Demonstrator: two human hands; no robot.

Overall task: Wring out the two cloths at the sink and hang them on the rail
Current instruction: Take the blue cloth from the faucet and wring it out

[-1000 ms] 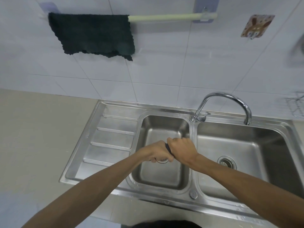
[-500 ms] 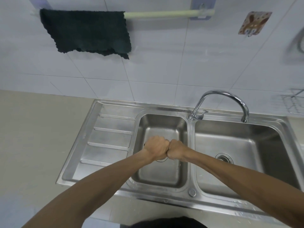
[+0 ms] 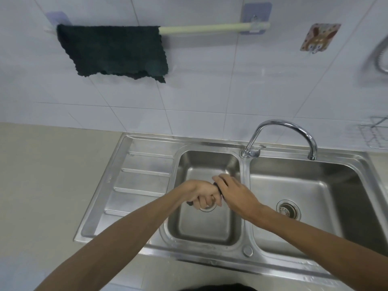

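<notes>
Two cloths are in sight. At far left, a dark green cloth (image 3: 113,51) hangs spread over the pale green rail (image 3: 201,29) on the white tiled wall (image 3: 210,91), its lower edge slanting down to the right. Below, a steel double sink (image 3: 142,175) has a ribbed drainboard at its left. Over the small left basin (image 3: 201,225), the left hand (image 3: 202,195) is closed in a fist around a twisted dark cloth (image 3: 218,191), fingers curled tight under it. That cloth's long axis runs roughly left to right between the two hands; only a dark sliver shows between them and a tip below the left fist. The right hand (image 3: 233,193) grips its other end, fingers wrapped over the top, touching the left hand. Further right stand the chrome tap (image 3: 283,127) and the large basin (image 3: 315,196)
</notes>
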